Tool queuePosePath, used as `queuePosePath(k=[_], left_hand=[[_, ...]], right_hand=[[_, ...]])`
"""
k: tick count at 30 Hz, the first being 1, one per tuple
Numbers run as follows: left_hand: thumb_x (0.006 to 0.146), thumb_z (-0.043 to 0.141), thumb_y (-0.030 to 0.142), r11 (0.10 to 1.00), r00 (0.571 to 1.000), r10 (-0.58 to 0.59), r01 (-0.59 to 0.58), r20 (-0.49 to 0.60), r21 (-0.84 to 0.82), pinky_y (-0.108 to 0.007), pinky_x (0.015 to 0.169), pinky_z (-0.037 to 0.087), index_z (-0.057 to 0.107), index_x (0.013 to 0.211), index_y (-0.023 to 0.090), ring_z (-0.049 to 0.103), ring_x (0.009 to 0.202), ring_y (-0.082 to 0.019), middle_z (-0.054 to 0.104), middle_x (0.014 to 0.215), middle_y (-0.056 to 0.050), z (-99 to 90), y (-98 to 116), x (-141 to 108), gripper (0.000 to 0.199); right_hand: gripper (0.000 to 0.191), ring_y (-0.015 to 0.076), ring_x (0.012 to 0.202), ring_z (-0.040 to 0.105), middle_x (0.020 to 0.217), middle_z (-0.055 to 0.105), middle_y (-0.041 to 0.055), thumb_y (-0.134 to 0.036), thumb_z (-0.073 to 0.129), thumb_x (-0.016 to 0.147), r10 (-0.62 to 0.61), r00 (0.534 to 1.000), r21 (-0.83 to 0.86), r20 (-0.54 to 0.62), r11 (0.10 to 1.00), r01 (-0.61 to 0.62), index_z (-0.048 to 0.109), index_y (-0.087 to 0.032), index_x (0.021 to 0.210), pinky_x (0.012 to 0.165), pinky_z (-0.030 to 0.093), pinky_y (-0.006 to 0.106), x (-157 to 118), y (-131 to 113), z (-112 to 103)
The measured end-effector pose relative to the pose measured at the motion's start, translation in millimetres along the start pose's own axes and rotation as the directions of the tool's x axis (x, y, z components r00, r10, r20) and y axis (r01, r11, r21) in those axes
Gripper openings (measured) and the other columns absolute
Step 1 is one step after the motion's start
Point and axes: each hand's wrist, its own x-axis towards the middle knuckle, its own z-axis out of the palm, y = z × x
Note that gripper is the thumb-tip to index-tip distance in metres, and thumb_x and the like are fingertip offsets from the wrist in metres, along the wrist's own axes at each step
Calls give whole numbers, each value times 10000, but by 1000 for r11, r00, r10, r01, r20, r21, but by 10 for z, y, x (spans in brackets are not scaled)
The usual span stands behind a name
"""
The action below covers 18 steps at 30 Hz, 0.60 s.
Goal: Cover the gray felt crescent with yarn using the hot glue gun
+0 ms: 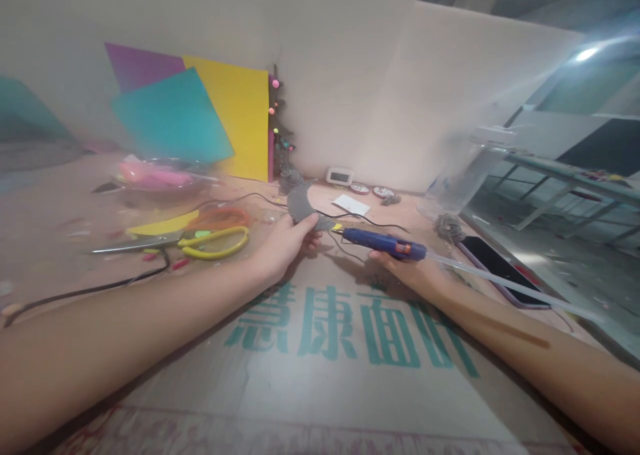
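Note:
Between the thumb and fingers of my left hand (pixel 293 245) is a grey crescent-shaped piece (pixel 299 201), held up over the table. My right hand (pixel 400 268) is wrapped round a blue hot glue gun (pixel 373 239); a long clear glue stick (pixel 480 270) sticks out of its back end. The gun's nozzle, with a yellow bit at it, points left and meets or nearly meets the lower tip of the crescent. I cannot tell whether they touch. Part of the right fingers is hidden under the gun.
Yellow-handled scissors (pixel 215 243) lie left, with orange-handled ones behind and paper scraps around. A black cable (pixel 90 288) crosses there. Coloured sheets (pixel 240 121) lean on the wall. A phone (pixel 503 268) and a clear plastic bottle (pixel 460 175) are right; a small white clock (pixel 340 176) stands behind.

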Motion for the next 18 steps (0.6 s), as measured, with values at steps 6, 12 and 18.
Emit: queuePosePath(k=[6,12,18], left_hand=[[842,640,346,999,1000,2,-2,14,35,-176,522,466,568,833,145,587,567,-82,642,688,-18,-10,-7,13,215],[820,658,347,1000,1000,14,-15,27,28,-188,544,468,572,839,147,581,567,-82,639,687,-12,-14,-14,18,218],[816,664,349,999,1000,3,-3,23,34,-191,528,463,576,832,143,583,564,-88,642,688,-23,-12,-9,8,225]], right_hand=[[251,181,579,558,620,607,1,-442,654,776,4,1000,34,16,999,-5,564,-235,667,532,436,294,-9,7,9],[275,187,566,549,601,587,-4,-464,661,759,10,1000,18,6,1000,-10,544,-244,641,521,433,304,-1,-22,7],[279,203,579,566,602,596,7,-473,651,766,-5,1000,25,9,1000,4,551,-254,625,530,445,319,0,-31,6]])
